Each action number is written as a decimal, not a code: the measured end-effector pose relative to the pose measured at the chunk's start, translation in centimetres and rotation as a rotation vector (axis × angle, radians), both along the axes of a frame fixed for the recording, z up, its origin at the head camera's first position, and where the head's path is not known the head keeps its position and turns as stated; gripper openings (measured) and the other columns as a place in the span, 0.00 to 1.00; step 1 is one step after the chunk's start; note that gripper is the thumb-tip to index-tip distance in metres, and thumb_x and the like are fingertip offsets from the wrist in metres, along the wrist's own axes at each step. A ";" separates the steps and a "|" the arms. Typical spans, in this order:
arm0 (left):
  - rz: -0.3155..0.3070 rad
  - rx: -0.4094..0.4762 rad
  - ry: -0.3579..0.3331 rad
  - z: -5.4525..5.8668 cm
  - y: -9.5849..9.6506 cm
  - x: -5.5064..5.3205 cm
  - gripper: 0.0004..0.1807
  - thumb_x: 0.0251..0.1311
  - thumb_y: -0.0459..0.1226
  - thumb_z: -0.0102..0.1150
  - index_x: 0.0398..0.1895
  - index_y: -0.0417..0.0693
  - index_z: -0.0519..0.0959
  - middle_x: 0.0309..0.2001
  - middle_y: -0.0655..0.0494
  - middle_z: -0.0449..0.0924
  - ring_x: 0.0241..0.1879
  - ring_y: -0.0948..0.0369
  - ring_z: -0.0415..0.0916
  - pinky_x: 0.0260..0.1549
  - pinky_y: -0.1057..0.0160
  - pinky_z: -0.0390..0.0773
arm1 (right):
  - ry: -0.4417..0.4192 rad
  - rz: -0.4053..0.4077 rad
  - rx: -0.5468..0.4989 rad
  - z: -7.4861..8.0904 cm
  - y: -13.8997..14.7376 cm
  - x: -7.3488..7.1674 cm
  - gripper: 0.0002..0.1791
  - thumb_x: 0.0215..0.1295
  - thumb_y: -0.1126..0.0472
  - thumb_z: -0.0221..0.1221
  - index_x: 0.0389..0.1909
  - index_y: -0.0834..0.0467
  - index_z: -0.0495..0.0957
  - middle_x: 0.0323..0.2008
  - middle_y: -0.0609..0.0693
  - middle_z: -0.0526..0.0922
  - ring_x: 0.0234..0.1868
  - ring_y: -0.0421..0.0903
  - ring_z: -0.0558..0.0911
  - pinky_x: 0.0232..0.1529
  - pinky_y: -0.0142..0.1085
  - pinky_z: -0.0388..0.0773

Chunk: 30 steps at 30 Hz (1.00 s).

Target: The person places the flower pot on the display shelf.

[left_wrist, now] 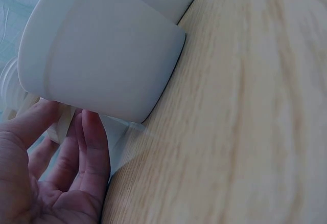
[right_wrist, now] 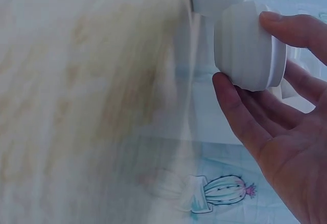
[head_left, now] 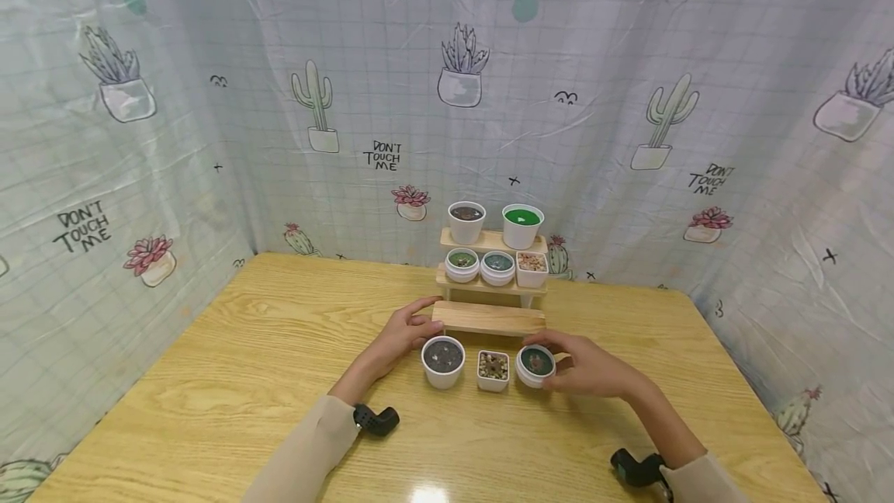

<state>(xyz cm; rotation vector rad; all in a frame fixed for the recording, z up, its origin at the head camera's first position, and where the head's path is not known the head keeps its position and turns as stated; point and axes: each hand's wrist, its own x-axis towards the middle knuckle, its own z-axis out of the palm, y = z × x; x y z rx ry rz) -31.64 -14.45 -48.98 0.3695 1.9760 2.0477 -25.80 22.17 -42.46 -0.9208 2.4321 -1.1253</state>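
Observation:
My left hand point(head_left: 400, 338) holds the left end of the lowest board of a tiered wooden shelf point(head_left: 489, 317), its thumb on the front edge; in the left wrist view the white pot point(left_wrist: 107, 45) partly hides this grip. Between thumb and fingers, my right hand point(head_left: 583, 365) grips a round white pot point(head_left: 535, 365) with a dark green top. In the right wrist view that pot point(right_wrist: 245, 47) appears just off the table. Left of it stand a small square pot point(head_left: 493, 371) with pebbly filling and a taller round pot point(head_left: 443, 362) with dark grey filling.
On the middle tier sit two low round pots point(head_left: 462, 265) point(head_left: 497, 267) and a square pot point(head_left: 531, 269). The top tier bears a dark-filled pot point(head_left: 466, 223) and a green-topped pot point(head_left: 521, 226). A patterned curtain point(head_left: 391, 99) surrounds the wooden table point(head_left: 230, 348).

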 end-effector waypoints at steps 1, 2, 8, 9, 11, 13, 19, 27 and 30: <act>0.000 -0.001 0.000 0.0 0.0 0.0 0.36 0.71 0.37 0.64 0.79 0.50 0.62 0.46 0.46 0.87 0.47 0.62 0.85 0.49 0.62 0.85 | 0.006 0.000 0.001 0.1 0.0 0.0 0.35 0.63 0.61 0.71 0.69 0.62 0.70 0.65 0.60 0.77 0.63 0.59 0.77 0.54 0.39 0.84; 0.000 -0.001 0.000 0.0 0.0 0.0 0.36 0.71 0.37 0.63 0.79 0.50 0.62 0.46 0.46 0.87 0.47 0.62 0.85 0.49 0.62 0.85 | 0.011 0.001 0.001 0.3 0.0 -0.1 0.34 0.63 0.61 0.70 0.69 0.61 0.71 0.65 0.60 0.77 0.63 0.59 0.77 0.54 0.39 0.84; -0.010 -0.003 0.002 -0.1 0.0 -0.1 0.36 0.70 0.37 0.63 0.79 0.50 0.62 0.46 0.47 0.87 0.47 0.62 0.85 0.48 0.62 0.85 | 0.028 0.013 -0.003 1.3 -0.3 -0.4 0.33 0.64 0.61 0.69 0.69 0.61 0.71 0.64 0.59 0.78 0.62 0.59 0.78 0.55 0.40 0.84; -0.011 -0.003 0.003 -0.2 0.0 -0.1 0.37 0.70 0.37 0.63 0.80 0.50 0.61 0.46 0.47 0.87 0.47 0.62 0.85 0.48 0.62 0.85 | 0.029 0.014 -0.004 1.5 -0.4 -0.5 0.33 0.64 0.61 0.69 0.69 0.61 0.70 0.64 0.59 0.78 0.62 0.59 0.78 0.55 0.40 0.84; -0.011 -0.001 0.003 -0.2 0.0 -0.1 0.37 0.70 0.36 0.63 0.80 0.50 0.61 0.46 0.46 0.87 0.47 0.62 0.85 0.48 0.63 0.85 | 0.033 0.018 -0.008 1.8 -0.6 -0.7 0.33 0.64 0.62 0.69 0.69 0.60 0.70 0.64 0.59 0.77 0.62 0.59 0.78 0.55 0.40 0.84; -0.010 0.002 0.003 -0.2 0.0 -0.1 0.37 0.70 0.36 0.63 0.79 0.50 0.62 0.47 0.45 0.86 0.47 0.62 0.85 0.48 0.62 0.85 | 0.034 0.010 -0.012 2.2 -1.0 -0.8 0.34 0.64 0.62 0.69 0.69 0.59 0.70 0.64 0.58 0.78 0.63 0.58 0.78 0.55 0.40 0.84; -0.006 0.001 0.006 -0.2 0.0 -0.2 0.37 0.70 0.37 0.64 0.79 0.50 0.62 0.49 0.41 0.86 0.47 0.62 0.85 0.48 0.62 0.85 | 0.059 0.014 -0.023 3.1 -2.2 -1.5 0.34 0.63 0.64 0.69 0.69 0.61 0.71 0.63 0.60 0.79 0.62 0.56 0.79 0.57 0.42 0.84; -0.009 0.000 0.002 -0.1 0.0 -0.2 0.37 0.70 0.38 0.64 0.79 0.51 0.62 0.46 0.45 0.86 0.47 0.62 0.85 0.48 0.62 0.85 | 0.077 0.028 -0.036 3.9 -4.1 -2.5 0.33 0.63 0.63 0.70 0.68 0.61 0.71 0.62 0.59 0.80 0.62 0.58 0.79 0.58 0.48 0.84; -0.013 -0.004 0.002 -0.1 0.0 -0.2 0.37 0.70 0.38 0.64 0.80 0.52 0.62 0.45 0.47 0.86 0.47 0.62 0.84 0.48 0.62 0.85 | 0.078 0.028 -0.045 4.1 -5.0 -3.0 0.34 0.61 0.64 0.71 0.68 0.61 0.71 0.62 0.59 0.80 0.63 0.59 0.79 0.58 0.49 0.83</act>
